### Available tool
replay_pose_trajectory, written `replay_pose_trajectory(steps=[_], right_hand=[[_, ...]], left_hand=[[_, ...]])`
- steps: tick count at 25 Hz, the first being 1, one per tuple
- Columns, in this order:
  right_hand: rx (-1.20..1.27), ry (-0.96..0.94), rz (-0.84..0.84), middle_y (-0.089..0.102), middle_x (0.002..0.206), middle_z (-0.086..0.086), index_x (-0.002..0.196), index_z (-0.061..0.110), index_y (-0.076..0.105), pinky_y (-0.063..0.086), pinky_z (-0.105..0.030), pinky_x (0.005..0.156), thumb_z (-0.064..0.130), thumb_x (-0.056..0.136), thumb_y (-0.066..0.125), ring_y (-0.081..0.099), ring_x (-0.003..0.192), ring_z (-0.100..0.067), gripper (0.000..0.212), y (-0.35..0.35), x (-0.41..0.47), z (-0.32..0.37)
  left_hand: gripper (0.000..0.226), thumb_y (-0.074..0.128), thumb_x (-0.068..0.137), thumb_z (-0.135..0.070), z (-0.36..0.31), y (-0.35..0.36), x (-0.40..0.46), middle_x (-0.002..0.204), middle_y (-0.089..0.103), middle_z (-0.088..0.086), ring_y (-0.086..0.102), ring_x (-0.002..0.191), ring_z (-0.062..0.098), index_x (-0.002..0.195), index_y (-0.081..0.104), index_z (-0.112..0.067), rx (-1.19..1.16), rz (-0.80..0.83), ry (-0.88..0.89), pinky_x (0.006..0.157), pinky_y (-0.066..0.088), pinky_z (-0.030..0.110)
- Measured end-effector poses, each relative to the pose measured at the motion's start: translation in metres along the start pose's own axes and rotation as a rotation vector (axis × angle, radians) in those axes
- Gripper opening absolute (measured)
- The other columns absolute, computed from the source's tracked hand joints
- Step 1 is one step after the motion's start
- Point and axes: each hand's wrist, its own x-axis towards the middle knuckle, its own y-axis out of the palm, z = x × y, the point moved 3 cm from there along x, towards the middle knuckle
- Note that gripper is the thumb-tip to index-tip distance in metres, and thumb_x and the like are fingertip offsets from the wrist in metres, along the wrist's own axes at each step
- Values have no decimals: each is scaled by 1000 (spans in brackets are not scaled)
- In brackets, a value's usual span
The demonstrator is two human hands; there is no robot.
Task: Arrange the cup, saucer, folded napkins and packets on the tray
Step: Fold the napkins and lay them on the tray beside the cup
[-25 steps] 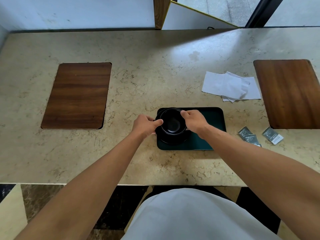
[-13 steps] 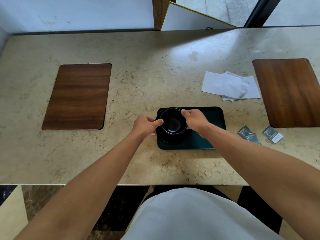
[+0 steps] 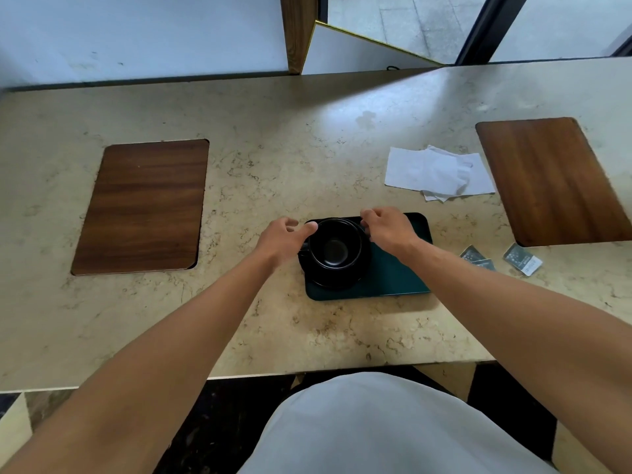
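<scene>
A black cup [image 3: 337,249] stands on a black saucer [image 3: 333,280] at the left end of the dark green tray [image 3: 393,278]. My left hand [image 3: 284,236] hovers at the cup's left rim with its thumb and fingers apart. My right hand [image 3: 386,229] is at the cup's far right rim, fingers loosely curled with the tips by the rim. Neither hand grips the cup. White napkins [image 3: 437,172] lie in a loose pile beyond the tray to the right. Small grey packets [image 3: 477,258] and one more packet [image 3: 523,260] lie right of the tray, partly behind my right forearm.
Two dark wooden panels are set into the beige marble counter [image 3: 273,148], one at the left [image 3: 143,205] and one at the right [image 3: 554,179]. The counter's front edge runs just before my body. A wall and window frame stand behind.
Both hands have loosened from the cup's sides and shifted slightly up and away from it. The cup and saucer stay in place on the tray.
</scene>
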Motion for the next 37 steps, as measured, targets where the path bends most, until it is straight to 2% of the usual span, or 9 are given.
replay_pose_trajectory(steps=[1,2,5,10,15,19,23,30,37], right_hand=[[-37,-20,-13,70,94,-21,106,-9,67,51,-43,77,34,107,43,59,80,-26,49,-4,-2,3],[-62,-37,-25,71,100,-21,109,-8,68,49,-42,78,34,107,43,62,84,-29,49,-8,-4,4],[-102,-68,-52,71,118,-20,118,-4,67,49,-44,93,35,108,43,64,109,-36,47,-19,-10,3],[-101,-51,-102,68,130,-8,129,10,66,38,-31,90,38,108,44,60,114,-24,42,-40,-14,-6],[-76,-31,-133,67,133,-3,131,13,66,40,-30,96,38,107,46,59,125,-23,40,-65,-7,-28],[-28,-4,-151,65,137,-3,135,14,64,40,-29,98,35,106,51,58,127,-22,39,-88,8,-48],[32,33,-112,64,140,-3,139,15,62,39,-27,96,29,104,56,57,128,-22,38,-116,25,-78],[74,33,-15,63,139,-6,141,13,60,49,-39,108,22,104,56,58,127,-23,38,-165,62,-120],[71,35,74,65,133,-5,136,14,62,50,-32,93,19,101,59,60,119,-21,35,-178,94,-133]], left_hand=[[76,63,83,-70,-7,0,1,139,59,2,59,122,22,140,54,-20,13,9,23,103,50,42],[76,64,84,-68,-14,1,3,141,58,3,58,123,22,142,53,-20,27,16,50,103,50,42],[72,63,89,-63,-37,9,7,145,56,4,57,126,24,144,51,-19,80,39,130,104,48,41],[64,64,92,-57,-71,27,14,144,58,3,57,127,24,142,53,-18,153,89,236,103,45,38],[61,63,93,-55,-101,45,21,142,59,4,59,123,23,141,54,-18,196,106,282,93,43,34],[55,63,94,-51,-117,67,25,137,62,4,60,118,22,137,57,-18,235,119,263,91,44,33],[51,63,95,-47,-144,102,28,135,63,4,61,116,22,136,58,-17,249,109,227,97,49,36],[50,61,96,-45,-175,161,35,135,62,2,60,110,19,137,56,-17,208,79,119,92,48,34],[46,62,95,-39,-180,185,44,132,62,2,61,109,19,136,56,-18,182,54,20,90,47,32]])
